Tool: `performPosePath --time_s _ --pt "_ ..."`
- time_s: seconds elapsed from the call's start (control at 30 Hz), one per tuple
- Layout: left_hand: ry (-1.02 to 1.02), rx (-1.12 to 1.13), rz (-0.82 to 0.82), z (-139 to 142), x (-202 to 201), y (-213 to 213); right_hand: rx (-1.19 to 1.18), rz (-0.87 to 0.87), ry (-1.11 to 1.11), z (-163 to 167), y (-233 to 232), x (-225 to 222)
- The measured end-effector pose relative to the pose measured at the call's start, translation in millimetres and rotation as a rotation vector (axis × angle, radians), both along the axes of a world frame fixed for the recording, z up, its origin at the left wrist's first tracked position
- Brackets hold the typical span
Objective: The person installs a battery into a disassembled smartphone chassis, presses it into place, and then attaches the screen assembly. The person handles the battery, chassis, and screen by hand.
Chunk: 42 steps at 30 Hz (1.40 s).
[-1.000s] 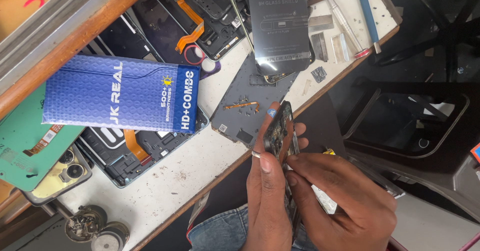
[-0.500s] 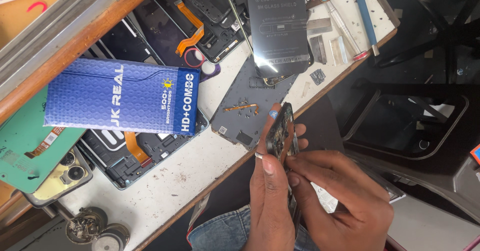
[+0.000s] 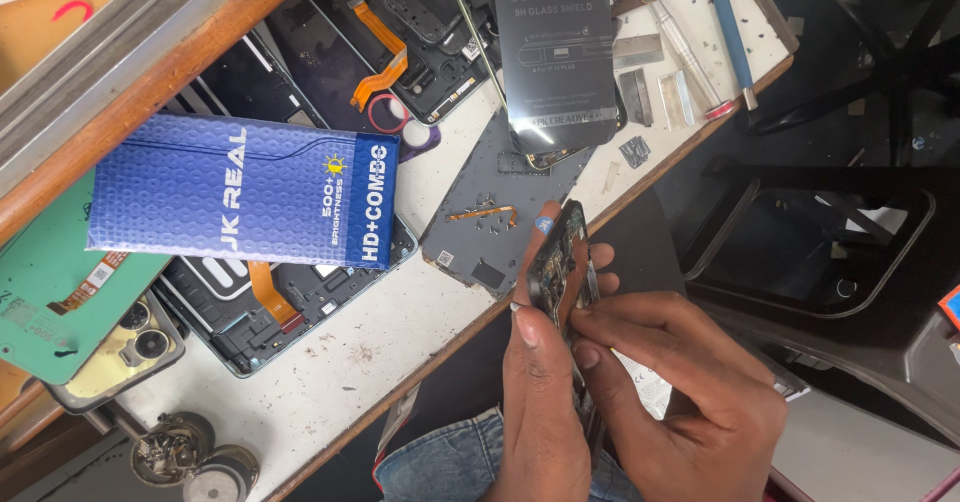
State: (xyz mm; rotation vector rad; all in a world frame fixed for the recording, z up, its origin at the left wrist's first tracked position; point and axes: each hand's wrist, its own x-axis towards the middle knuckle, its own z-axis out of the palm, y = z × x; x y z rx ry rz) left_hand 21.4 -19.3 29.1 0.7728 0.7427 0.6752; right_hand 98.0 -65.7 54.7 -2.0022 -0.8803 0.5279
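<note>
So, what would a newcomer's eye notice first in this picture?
Probably the bright blue box lying at the left of the white workbench, on top of opened phone parts. Next, the two hands at the bench's front edge: the left hand holds an opened phone frame upright, and the right hand touches it.

Your fingers [image 3: 585, 357] cover the lower half of the opened phone [image 3: 560, 262], so its bottom end stays hidden between both palms. The parts inside its frame, just above your fingertips, are too small to tell apart. Beyond them, the dark glass sheet [image 3: 555, 52] runs off the top edge.
</note>
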Motion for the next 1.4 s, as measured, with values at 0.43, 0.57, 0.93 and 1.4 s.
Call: performPosePath --time_s 0.43,0.57,0.93,1.4 --pt "0.02 0.02 -0.005 -1.1 -0.2 -2.2 -0.067 -0.014 -0.051 6.4 4.6 -2.9" --pt "0.027 0.016 -0.028 2.1 -1.5 -3.3 -0.054 0.037 -0.127 9.4 3.0 -2.9" --pt "-0.202 -0.307 0.055 -13.3 -3.5 -1.1 -0.165 0.151 0.299 1.4 -12.3 28.6" --pt "-0.237 -0.494 0.095 9.8 -6.0 30.6 -0.018 -0.092 0.155 0.7 -24.6 38.1"
